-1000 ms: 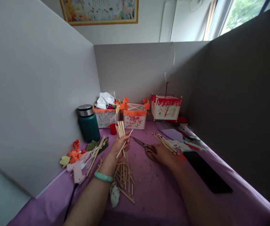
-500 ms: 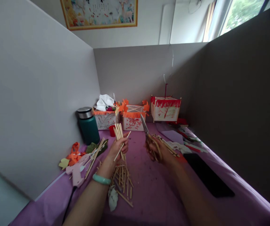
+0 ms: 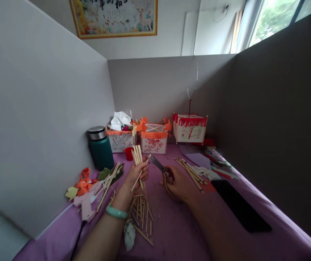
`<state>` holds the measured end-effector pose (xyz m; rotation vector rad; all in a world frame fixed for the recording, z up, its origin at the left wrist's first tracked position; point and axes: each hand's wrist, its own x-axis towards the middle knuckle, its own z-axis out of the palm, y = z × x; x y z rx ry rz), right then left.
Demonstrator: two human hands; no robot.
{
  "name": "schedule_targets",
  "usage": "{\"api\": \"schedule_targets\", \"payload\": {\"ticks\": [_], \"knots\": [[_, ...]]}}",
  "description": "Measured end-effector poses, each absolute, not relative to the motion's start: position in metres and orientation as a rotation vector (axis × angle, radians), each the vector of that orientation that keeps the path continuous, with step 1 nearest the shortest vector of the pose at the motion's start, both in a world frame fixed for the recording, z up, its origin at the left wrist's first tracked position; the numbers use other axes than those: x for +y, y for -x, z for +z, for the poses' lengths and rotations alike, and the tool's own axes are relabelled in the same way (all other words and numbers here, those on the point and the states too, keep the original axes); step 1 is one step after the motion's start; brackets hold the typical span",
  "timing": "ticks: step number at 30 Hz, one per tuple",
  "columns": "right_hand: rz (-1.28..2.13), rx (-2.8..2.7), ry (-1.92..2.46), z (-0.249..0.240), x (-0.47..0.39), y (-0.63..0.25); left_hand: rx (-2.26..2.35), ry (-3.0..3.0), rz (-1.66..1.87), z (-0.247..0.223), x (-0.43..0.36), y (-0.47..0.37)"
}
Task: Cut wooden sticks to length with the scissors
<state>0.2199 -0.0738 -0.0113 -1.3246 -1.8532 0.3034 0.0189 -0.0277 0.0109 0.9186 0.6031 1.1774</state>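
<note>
My left hand (image 3: 138,173) is closed round a bundle of pale sticks (image 3: 137,155), fingers curled in with no gap, above the purple cloth; one slanting stick (image 3: 136,181) crosses the bundle. The sticks should prove light, stiff and fairly dry, liable to roll apart or snap if bent, and are best pinched near mid-length. My right hand (image 3: 179,183) is wrapped about the handles of the scissors (image 3: 160,167), which lie to the right of the bundle with tips near the slanting stick's upper end; whether they touch it I cannot tell. The scissors should feel rigid and the heavier of the two, and are properly held by the loops.

Containers, left to right: a green bottle (image 3: 101,152), its cap on and its contents hidden; an orange-fringed box (image 3: 121,141) with white tissue (image 3: 120,120) rising from its top; a small red cup (image 3: 129,153), interior not visible to me; a flower-painted box (image 3: 153,144) and a red-fringed box (image 3: 190,130), whose contents I cannot make out.
</note>
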Motion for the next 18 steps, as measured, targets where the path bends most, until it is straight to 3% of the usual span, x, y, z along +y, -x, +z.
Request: {"api": "schedule_targets", "payload": {"ticks": [18], "knots": [[0.235, -1.939, 1.387, 0.0, -0.081, -0.22, 0.575, -0.95, 1.167, 0.016, -0.031, -0.014]]}}
